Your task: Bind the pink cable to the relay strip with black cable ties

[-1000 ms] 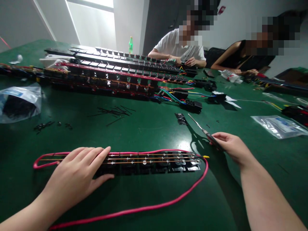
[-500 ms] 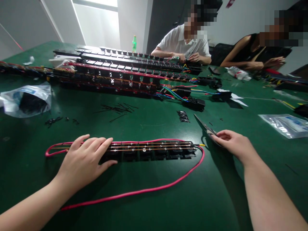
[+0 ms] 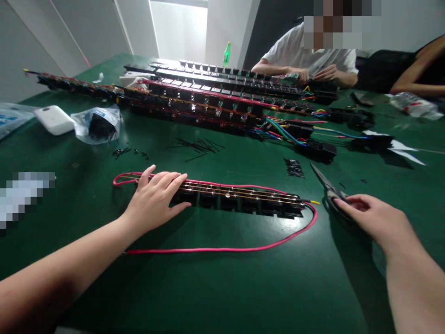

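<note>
My left hand (image 3: 156, 197) lies over the left part of a black slotted strip (image 3: 239, 199) with thin copper-coloured rods along it, its fingers across the top and the thumb apart at the near edge. A red cable (image 3: 222, 250) runs along the strip's far edge, loops round its left end and curves back from the right end toward my left forearm. On the right, my right hand (image 3: 368, 211) has its fingers at the handles of dark scissors (image 3: 330, 188), whose blades point away and to the left. A yellow tip (image 3: 314, 202) sticks out at the strip's right end.
Long black wired assemblies (image 3: 208, 99) lie across the back. Black ties (image 3: 198, 146), a small dark bundle (image 3: 294, 168) and a plastic bag (image 3: 97, 125) sit in between. A white case (image 3: 54, 119) is at left. A person in white (image 3: 295, 55) works opposite; another person's arm shows far right.
The camera view has turned left, so things appear further right, and the white case shows. My left hand still rests on the strip; my right hand remains at the scissors.
</note>
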Tool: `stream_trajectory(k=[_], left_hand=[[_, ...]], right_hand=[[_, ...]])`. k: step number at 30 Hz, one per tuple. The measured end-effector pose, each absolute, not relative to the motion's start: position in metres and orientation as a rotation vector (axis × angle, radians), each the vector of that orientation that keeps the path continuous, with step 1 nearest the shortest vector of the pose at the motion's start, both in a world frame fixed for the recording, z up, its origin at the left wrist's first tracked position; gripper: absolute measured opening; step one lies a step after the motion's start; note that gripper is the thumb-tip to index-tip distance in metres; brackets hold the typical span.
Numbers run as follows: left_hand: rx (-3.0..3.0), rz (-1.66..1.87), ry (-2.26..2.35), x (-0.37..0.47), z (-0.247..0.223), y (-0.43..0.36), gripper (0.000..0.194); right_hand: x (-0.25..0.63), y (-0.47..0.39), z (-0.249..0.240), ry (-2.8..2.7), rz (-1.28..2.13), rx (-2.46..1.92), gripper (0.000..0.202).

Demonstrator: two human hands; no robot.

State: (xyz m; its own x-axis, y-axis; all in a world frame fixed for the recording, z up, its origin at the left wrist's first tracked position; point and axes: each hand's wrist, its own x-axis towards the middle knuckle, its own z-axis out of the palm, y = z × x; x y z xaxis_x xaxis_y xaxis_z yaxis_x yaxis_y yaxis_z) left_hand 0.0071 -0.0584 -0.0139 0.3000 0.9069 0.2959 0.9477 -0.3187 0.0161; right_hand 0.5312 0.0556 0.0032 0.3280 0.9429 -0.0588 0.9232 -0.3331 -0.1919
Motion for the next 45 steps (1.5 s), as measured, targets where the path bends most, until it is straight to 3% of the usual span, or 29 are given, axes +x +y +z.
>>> stream_trajectory(k=[4,7,12,16,19,22,27,31,37,42,45], left_hand=[[-2.542,-0.434,-1.586,0.009,0.007,-0.073,0.054],[-2.874,-0.234,-1.414,0.022,0.023,-0.096,0.035],[-2.950,0.051,-1.443,0.039,0.020,-0.122,0.015],[-2.814,0.094,-1.326,0.033,0.010,-0.116,0.030],[-2.662,0.040,-1.287,0.020,0.008,-0.101,0.027],[-2.509,-0.064,-1.299,0.005,0.005,-0.086,0.028],[-2.403,-0.237,-1.271,-0.016,0.000,-0.071,0.029],[-2.357,-0.260,-1.231,-0.026,0.004,-0.062,0.029],[-2.253,-0.226,-1.323,-0.031,0.007,-0.052,0.015],[-2.341,-0.321,-1.333,-0.010,0.005,-0.046,0.028],[-2.453,-0.319,-1.310,0.008,0.009,-0.037,0.044]], right_hand=[[0.530,0.054,0.007,-1.784,0.243,-2.417,0.049],[0.529,0.052,0.010,-1.837,0.181,-2.356,0.047],[0.505,0.043,0.009,-1.943,-0.295,-2.004,0.054],[0.450,0.021,0.003,-2.259,-0.384,-1.462,0.059],[0.408,0.005,-0.002,-2.556,-0.363,-0.986,0.084],[0.387,0.002,-0.006,-2.650,-0.392,-0.853,0.098],[0.392,0.014,-0.010,-2.598,-0.326,-1.010,0.082],[0.393,0.024,-0.008,-2.568,-0.261,-1.059,0.081],[0.365,0.035,-0.012,-2.575,-0.269,-1.057,0.059],[0.328,0.037,-0.014,-2.571,-0.292,-1.080,0.054],[0.311,0.036,-0.013,-2.574,-0.286,-1.079,0.052]])
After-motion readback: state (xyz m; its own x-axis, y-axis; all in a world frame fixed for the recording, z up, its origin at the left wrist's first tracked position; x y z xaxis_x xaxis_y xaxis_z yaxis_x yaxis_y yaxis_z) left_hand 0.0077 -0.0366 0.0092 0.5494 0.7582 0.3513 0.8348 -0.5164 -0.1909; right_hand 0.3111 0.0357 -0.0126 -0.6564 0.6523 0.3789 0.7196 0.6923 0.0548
